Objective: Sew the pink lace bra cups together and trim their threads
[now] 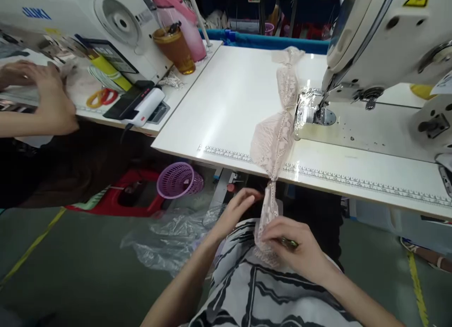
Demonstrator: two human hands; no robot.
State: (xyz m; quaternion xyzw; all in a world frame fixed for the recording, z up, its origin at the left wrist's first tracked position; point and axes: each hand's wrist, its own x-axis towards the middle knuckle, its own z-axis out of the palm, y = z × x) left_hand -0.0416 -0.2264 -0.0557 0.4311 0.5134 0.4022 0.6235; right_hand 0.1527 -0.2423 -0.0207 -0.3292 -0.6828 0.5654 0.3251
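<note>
A strip of pale pink lace (277, 134) runs from the far edge of the white sewing table (229, 101), past the sewing machine's (384, 49) needle area, over the front edge and down to my lap. My right hand (300, 251) is closed on the lace's lower end and also grips a small metal tool. My left hand (240, 207) hovers just left of the hanging lace below the table edge, fingers loosely spread, holding nothing.
A co-worker's hands (45, 96) work at a second sewing machine (88, 21) on the left table, with an amber cup (175, 47), pink bottle and rubber rings. On the floor are a purple basket (178, 179), red stool and crumpled clear plastic (173, 237).
</note>
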